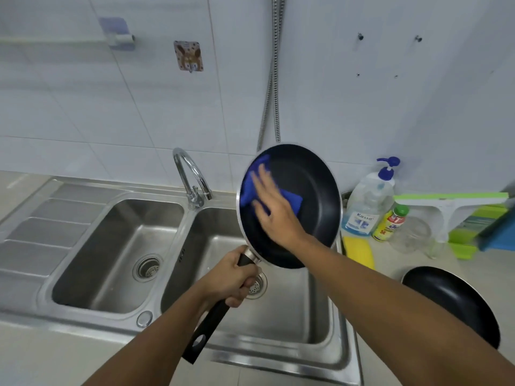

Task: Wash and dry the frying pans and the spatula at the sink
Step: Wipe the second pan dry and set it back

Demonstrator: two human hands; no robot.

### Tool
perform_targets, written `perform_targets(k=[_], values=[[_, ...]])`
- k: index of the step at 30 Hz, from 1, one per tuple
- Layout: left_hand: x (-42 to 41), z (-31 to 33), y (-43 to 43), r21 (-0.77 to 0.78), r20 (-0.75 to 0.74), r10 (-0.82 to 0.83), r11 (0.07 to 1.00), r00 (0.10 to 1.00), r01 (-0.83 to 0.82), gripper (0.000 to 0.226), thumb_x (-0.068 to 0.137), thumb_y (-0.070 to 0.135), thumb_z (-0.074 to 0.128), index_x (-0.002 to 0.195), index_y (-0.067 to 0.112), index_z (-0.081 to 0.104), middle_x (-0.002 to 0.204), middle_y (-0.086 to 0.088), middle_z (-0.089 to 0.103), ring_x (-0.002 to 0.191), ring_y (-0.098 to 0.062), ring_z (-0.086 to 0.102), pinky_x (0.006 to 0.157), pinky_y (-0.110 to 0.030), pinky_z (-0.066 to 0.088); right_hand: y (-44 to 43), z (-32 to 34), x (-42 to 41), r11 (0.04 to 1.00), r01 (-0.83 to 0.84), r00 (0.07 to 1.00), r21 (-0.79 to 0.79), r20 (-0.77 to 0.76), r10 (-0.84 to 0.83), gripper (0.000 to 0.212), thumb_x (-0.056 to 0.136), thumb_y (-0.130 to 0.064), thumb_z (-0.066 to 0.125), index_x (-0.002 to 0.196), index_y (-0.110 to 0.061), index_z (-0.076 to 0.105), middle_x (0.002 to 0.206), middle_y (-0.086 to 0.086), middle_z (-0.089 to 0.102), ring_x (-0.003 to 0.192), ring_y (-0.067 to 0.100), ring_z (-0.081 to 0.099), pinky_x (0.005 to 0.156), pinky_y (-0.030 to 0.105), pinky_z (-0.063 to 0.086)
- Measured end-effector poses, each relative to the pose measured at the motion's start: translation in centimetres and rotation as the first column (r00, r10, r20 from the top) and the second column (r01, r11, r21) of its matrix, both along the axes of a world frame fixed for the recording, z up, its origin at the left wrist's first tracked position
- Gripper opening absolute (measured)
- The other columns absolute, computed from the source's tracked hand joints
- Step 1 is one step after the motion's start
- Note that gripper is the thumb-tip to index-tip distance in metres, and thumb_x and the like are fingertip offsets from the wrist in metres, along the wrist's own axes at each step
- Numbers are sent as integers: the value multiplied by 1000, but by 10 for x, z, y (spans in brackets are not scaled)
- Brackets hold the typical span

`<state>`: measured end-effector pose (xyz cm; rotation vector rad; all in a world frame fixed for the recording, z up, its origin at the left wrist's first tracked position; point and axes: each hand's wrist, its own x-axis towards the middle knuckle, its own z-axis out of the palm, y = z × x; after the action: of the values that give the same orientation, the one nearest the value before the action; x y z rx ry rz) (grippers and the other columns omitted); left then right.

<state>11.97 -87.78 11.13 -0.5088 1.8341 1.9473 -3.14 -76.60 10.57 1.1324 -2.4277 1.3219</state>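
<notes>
Under our right hand (274, 210), fingers spread flat, a blue cloth (249, 190) presses into the frying pan (309, 196). Our left hand (231, 277) fists its handle (207, 327). The pan tilts above the sink (320, 324), handle pointing down-left toward us.

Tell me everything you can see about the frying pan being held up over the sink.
The held frying pan is round, with a black non-stick-looking inside, a silvery metal rim and a long black handle with a hanging hole. It is tilted up, its inside facing the camera, above the right sink basin. The left hand grips the handle; the right hand presses a blue cloth against its inside.
</notes>
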Motion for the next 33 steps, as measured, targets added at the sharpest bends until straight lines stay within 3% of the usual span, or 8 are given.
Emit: perform_targets(k=[7, 11, 15, 21, 24, 29, 31, 33], values=[[-3, -2, -16, 136, -29, 131, 983, 991, -126, 18, 101, -1, 53, 90, 9, 43, 57, -5, 42, 30, -11, 28, 34, -13, 23, 65, -31, 14, 903, -354, 935, 244, 82, 345, 63, 86, 15, 56, 142, -13, 58, 158, 1, 43, 151, 13, 30, 124, 32, 24], [3, -1, -23, 106, -31, 81, 991, 996, -78, 32, 100, -1, 53, 72, 10, 42, 54, -7, 37, 29, -11, 27, 32, -15, 21, 118, -49, -37, 777, -195, 949, 598, -84, 304, 52, 75, 7, 63, 123, -10, 73, 145, 11, 57, 138, 35, 49, 121, 38, 29], [7, -6, -17, 61, -21, 36, 998, 999, -35, 36, 97, -2, 52, 64, 10, 43, 58, -6, 33, 32, -14, 25, 33, -17, 21, 121, -38, -53, 586, 75, 995, 807, -102, 13, 51, 93, -7, 58, 143, -21, 58, 163, 3, 34, 148, 30, 31, 116, 42, 24], [-5, -6, -8, 86, -33, 116, 990, 993, -113, 31, 99, -5, 49, 72, 9, 40, 48, -3, 37, 28, -11, 27, 31, -17, 21, 72, -42, 45, 933, -88, 970, 349, 242, 1, 55, 91, -4, 62, 143, -22, 57, 151, 1, 52, 133, 21, 49, 118, 34, 32], [-2, -8, -9, 47, -7, 88, 995, 996, -88, 30, 97, -5, 49, 71, 9, 41, 51, -6, 34, 29, -13, 26, 31, -18, 22, 70, -48, 65, 951, -147, 948, 273, 314, 56, 58, 93, 1, 54, 146, -20, 53, 152, -2, 50, 137, 12, 43, 118, 27, 29], [13, -8, -13, 115, 33, 62, 991, 997, -66, 31, 97, -5, 50, 72, 11, 41, 52, -5, 38, 31, -12, 26, 32, -18, 19, 119, -69, 3, 641, 0, 1000, 768, 18, -22, 62, 92, -6, 59, 149, -27, 48, 163, 3, 32, 140, 34, 36, 114, 45, 29], [18, -8, -15, 109, 52, 5, 994, 999, -11, 31, 97, -4, 51, 71, 10, 42, 53, -6, 37, 32, -12, 27, 32, -19, 20, 125, -57, -25, 544, 150, 989, 826, -122, -88, 64, 91, -8, 61, 151, -27, 46, 167, 3, 22, 144, 35, 27, 110, 43, 26], [22, -10, -15, 127, 81, -23, 992, 996, 13, 29, 98, -3, 50, 73, 11, 43, 55, -5, 39, 32, -11, 27, 33, -18, 20, 120, -36, -47, 567, 295, 954, 769, -268, -134, 63, 86, -4, 64, 145, -23, 53, 165, 4, 24, 139, 36, 31, 101, 44, 29]])
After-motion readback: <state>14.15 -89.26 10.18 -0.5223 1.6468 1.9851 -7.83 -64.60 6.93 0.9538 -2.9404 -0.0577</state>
